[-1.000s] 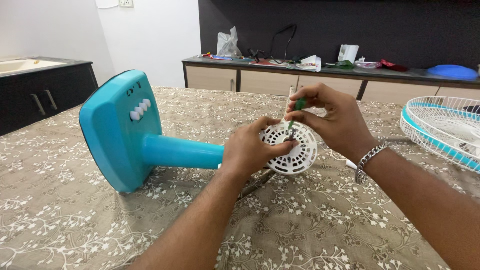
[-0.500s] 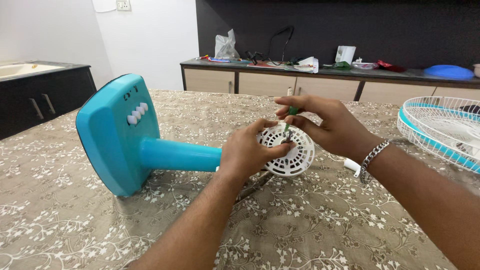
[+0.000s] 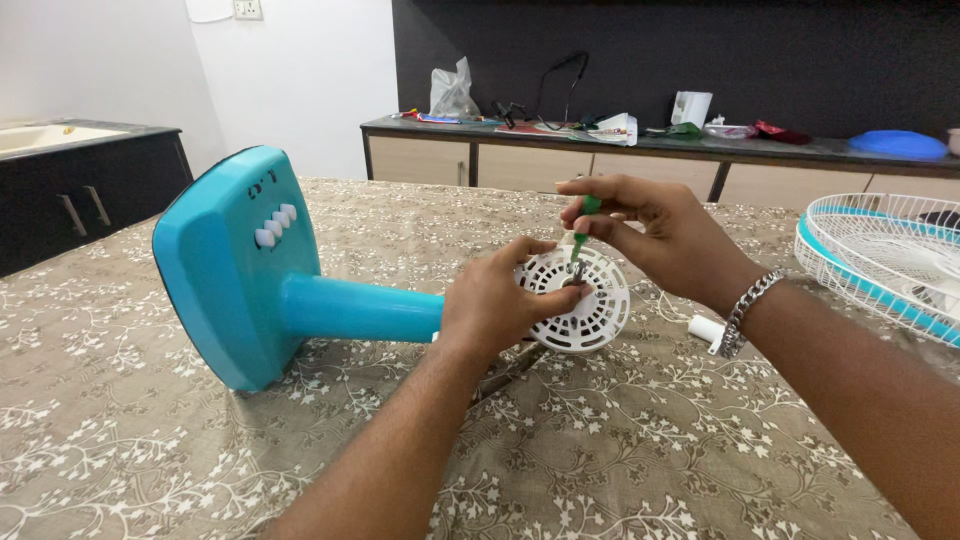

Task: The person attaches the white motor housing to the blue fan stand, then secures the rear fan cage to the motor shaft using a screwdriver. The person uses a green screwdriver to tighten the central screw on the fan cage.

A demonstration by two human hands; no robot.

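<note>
A turquoise table fan body [image 3: 250, 270] lies on its side on the patterned tablecloth, base to the left, its stem running right to a white vented round motor cover [image 3: 590, 305]. My left hand [image 3: 495, 305] grips the left edge of that cover. My right hand [image 3: 645, 235] pinches a small green-handled screwdriver [image 3: 582, 225] from above, its tip down against the middle of the cover. A metal chain bracelet sits on my right wrist.
A white and turquoise fan grille [image 3: 885, 260] lies at the table's right edge. A small white piece [image 3: 705, 328] rests by my right wrist. A cluttered sideboard [image 3: 640, 150] stands behind, and a dark cabinet with a sink [image 3: 80, 180] is at left.
My right hand has shifted its fingers around the screwdriver handle, which stays on the cover's centre. My left hand has kept its hold. The view has moved slightly.
</note>
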